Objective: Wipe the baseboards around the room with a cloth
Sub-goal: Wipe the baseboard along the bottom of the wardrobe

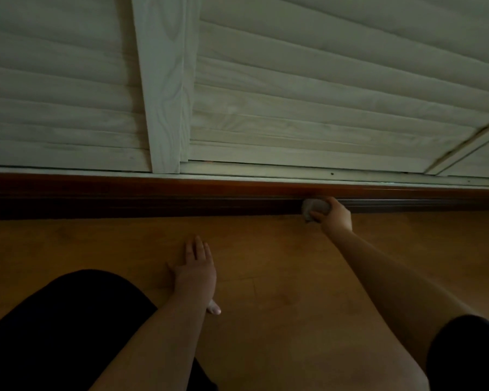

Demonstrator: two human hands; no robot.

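Observation:
A dark reddish-brown baseboard (153, 197) runs across the view where the wall meets the floor. My right hand (335, 215) grips a small bunched grey cloth (311, 207) and holds it against the baseboard, right of centre. My left hand (196, 266) rests flat on the wooden floor with fingers straight, well short of the baseboard. The lower part of the cloth is hidden by my fingers.
Above the baseboard stand white louvered closet doors (308, 108) with a vertical frame post (167, 94) and a bottom track (266, 172). The orange-brown wooden floor (266, 277) fills the foreground. My dark-clothed knee (54, 320) is at the lower left.

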